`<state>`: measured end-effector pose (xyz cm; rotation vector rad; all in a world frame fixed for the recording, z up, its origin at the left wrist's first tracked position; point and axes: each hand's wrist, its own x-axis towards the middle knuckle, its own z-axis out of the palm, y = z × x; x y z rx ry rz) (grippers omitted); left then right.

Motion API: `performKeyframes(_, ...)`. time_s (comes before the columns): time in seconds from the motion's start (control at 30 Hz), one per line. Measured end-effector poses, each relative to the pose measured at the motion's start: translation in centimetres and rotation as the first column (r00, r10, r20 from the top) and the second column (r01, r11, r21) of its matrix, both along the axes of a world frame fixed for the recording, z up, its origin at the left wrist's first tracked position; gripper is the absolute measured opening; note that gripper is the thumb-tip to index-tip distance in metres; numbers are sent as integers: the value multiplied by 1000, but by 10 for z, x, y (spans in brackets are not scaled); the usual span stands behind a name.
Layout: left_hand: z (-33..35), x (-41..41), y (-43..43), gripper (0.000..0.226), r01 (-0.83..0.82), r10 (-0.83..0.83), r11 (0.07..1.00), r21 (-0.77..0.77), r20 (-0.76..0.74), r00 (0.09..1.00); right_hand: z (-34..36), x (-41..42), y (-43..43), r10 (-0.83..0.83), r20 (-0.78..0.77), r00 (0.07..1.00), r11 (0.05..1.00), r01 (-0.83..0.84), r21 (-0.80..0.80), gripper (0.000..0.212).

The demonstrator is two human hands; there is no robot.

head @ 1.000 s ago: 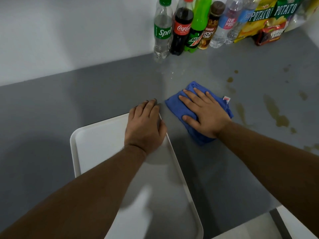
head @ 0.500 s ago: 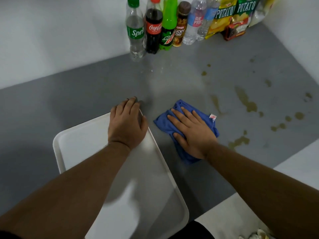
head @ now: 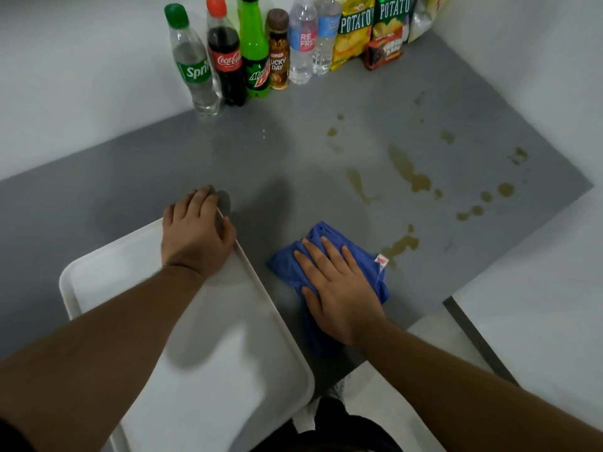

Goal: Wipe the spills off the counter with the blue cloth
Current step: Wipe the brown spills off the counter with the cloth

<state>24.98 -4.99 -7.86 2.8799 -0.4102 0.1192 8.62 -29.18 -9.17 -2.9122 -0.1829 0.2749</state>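
The blue cloth (head: pixel 287 262) lies bunched on the grey counter (head: pixel 130 177) near its front edge. My right hand (head: pixel 339 288) presses flat on top of it, fingers spread. Brownish spills (head: pixel 408 172) streak and dot the counter to the right and behind the cloth; the nearest patch (head: pixel 399 246) lies just right of the cloth's white tag. My left hand (head: pixel 195 233) rests palm down on the far right corner of a white tray (head: pixel 98 275), fingers curled over its rim.
Several drink bottles (head: pixel 225 57) and snack bags (head: pixel 368 31) stand in a row against the back wall. White walls close the corner at the back and right. The counter's front edge runs right beside the cloth, with floor below.
My right hand has dragged the cloth toward me and to the right, nearer the front edge. The left hand has stayed on the tray corner. The camera view has shifted.
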Motion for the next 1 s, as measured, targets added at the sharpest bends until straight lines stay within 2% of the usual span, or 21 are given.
performKeyframes(0.2,9,-6,-6,61,-11,13,999,37,-62,998,4,-55,-58,113,11,994,994,-113,0,62)
performKeyframes(0.27,15,-14,-15,65,-3,5,1000,26,-92,996,5,-49,-67,70,-25,997,998,-70,-5,61)
performKeyframes(0.4,21,-49,-50,65,151,-151,988,7,-44,988,8,-22,-52,-86,-63,994,996,86,6,64)
performKeyframes(0.47,21,-66,-71,62,208,-208,978,-9,-35,977,6,-23,-44,-110,-49,993,994,110,3,67)
performKeyframes(0.7,13,-92,-102,58,244,-244,970,-19,-38,969,0,-88,-84,41,23,999,999,-42,25,67)
performKeyframes(0.8,9,-92,-103,57,242,-242,970,-7,-16,970,4,-74,-103,-56,-35,998,998,56,-8,68)
performKeyframes(0.9,4,-91,-103,56,239,-239,971,-7,4,971,9,-43,-86,-173,-70,982,984,169,-57,72)
performKeyframes(1.0,1,-90,-102,58,241,-241,970,-6,12,970,7,-35,-62,-203,-67,977,978,199,-63,77)
